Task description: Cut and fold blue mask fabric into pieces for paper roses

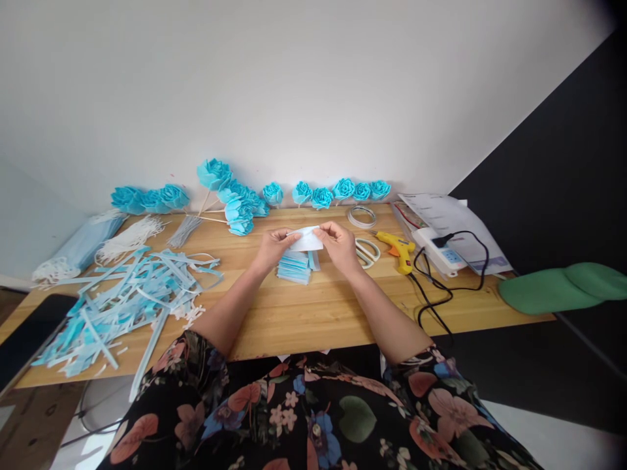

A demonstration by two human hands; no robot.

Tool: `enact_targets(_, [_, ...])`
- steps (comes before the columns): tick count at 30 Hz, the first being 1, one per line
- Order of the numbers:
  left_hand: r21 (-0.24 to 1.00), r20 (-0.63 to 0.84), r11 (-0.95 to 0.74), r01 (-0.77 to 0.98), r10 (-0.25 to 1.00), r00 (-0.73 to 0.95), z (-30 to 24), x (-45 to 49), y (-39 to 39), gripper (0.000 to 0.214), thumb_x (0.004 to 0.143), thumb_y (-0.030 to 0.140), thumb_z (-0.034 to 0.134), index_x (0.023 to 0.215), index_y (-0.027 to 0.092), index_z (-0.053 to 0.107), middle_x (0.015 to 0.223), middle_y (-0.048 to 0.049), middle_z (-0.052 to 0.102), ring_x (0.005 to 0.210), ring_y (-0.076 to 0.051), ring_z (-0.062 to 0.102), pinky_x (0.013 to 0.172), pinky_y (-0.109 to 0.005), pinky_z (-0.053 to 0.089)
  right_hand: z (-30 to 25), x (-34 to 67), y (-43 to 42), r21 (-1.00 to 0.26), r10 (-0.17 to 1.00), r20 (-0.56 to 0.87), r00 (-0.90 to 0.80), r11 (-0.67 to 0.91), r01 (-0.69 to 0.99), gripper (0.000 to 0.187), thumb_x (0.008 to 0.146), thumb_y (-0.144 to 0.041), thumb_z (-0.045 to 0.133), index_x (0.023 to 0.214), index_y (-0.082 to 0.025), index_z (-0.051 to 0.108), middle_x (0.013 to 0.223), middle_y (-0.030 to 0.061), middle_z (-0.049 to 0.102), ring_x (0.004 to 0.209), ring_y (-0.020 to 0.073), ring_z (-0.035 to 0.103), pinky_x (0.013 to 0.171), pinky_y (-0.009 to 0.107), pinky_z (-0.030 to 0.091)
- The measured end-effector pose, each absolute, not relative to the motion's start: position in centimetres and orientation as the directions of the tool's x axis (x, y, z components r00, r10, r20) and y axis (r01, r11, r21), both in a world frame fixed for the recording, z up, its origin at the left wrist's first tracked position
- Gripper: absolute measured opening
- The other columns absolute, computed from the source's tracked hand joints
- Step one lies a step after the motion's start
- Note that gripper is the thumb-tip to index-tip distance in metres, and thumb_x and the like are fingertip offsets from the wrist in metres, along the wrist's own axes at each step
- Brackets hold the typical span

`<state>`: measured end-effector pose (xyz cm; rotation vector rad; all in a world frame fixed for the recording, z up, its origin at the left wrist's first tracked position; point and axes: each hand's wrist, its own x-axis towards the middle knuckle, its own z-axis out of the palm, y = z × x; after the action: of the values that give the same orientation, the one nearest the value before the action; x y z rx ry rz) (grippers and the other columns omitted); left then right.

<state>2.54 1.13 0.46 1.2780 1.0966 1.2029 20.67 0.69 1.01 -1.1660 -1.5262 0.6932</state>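
Observation:
Between my two hands a small white rectangular piece of sheet material (305, 240) is held up above the table. My left hand (275, 248) pinches its left end, thumb on the near face. At the other end, my right hand (339, 245) grips the top right corner between thumb and fingers. Just below and behind the piece lies a stack of light blue folded pieces (294, 269), partly hidden by it. White-handled scissors (367, 253) rest beside my right hand, their blades mostly hidden.
Blue handmade flowers (240, 202) line the wall. Left are cut blue strips (142, 294), face masks (83, 245), white cords (130, 238), grey wires (185, 232) and a phone (36, 333). Right are a tape roll (361, 217), yellow glue gun (399, 249), power strip (445, 256) and green bottle (548, 289).

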Motion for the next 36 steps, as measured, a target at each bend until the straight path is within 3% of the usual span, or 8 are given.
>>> enact_targets(11, [0.997, 0.069, -0.066, -0.036, 0.995, 0.079, 0.34, 2.51, 1.2, 0.046, 0.058, 0.056, 0.084, 0.072, 0.013, 0.073, 0.064, -0.0027, 0.067, 0.055, -0.011, 0.052, 0.052, -0.024, 0.04, 0.91, 20.64, 0.75, -0.879, 0.917, 0.397, 0.029, 0.371, 0.299, 0.025, 0.082, -0.045, 0.066, 0.078, -0.021, 0.066, 0.079, 0.0015, 0.072, 0.074, 0.0179, 0.065, 0.072, 0.03, 0.05])
enact_targets(28, [0.995, 0.072, -0.066, -0.075, 0.994, 0.086, 0.65, 2.69, 1.0, 0.046, 0.056, 0.055, 0.085, 0.068, 0.014, 0.068, 0.06, 0.0005, 0.062, 0.053, -0.01, 0.05, 0.051, -0.023, 0.038, 0.76, 20.69, 0.71, -0.878, 0.918, 0.396, 0.018, 0.373, 0.301, 0.026, 0.083, -0.046, 0.065, 0.079, -0.021, 0.066, 0.079, 0.0015, 0.072, 0.075, 0.0186, 0.065, 0.072, 0.03, 0.05])
enact_targets(33, [0.989, 0.111, -0.102, -0.109, 0.99, 0.084, 0.38, 2.59, 0.96, 0.045, 0.066, 0.057, 0.079, 0.072, 0.014, 0.067, 0.061, 0.0008, 0.06, 0.054, -0.009, 0.047, 0.053, -0.023, 0.038, 0.61, 20.73, 0.9, -0.877, 0.917, 0.4, 0.009, 0.379, 0.295, 0.025, 0.084, -0.045, 0.065, 0.08, -0.02, 0.067, 0.079, 0.002, 0.072, 0.077, 0.019, 0.066, 0.074, 0.031, 0.051])
enact_targets(36, [0.985, 0.155, -0.149, -0.083, 0.985, 0.075, -0.02, 2.33, 1.21, 0.043, 0.073, 0.057, 0.073, 0.075, 0.014, 0.067, 0.064, -0.0002, 0.062, 0.057, -0.01, 0.049, 0.054, -0.023, 0.038, 0.78, 20.84, 0.92, -0.83, 0.888, 0.458, -0.043, 0.444, 0.336, 0.023, 0.085, -0.042, 0.066, 0.095, -0.022, 0.07, 0.097, 0.0047, 0.074, 0.091, 0.0213, 0.068, 0.085, 0.035, 0.053])
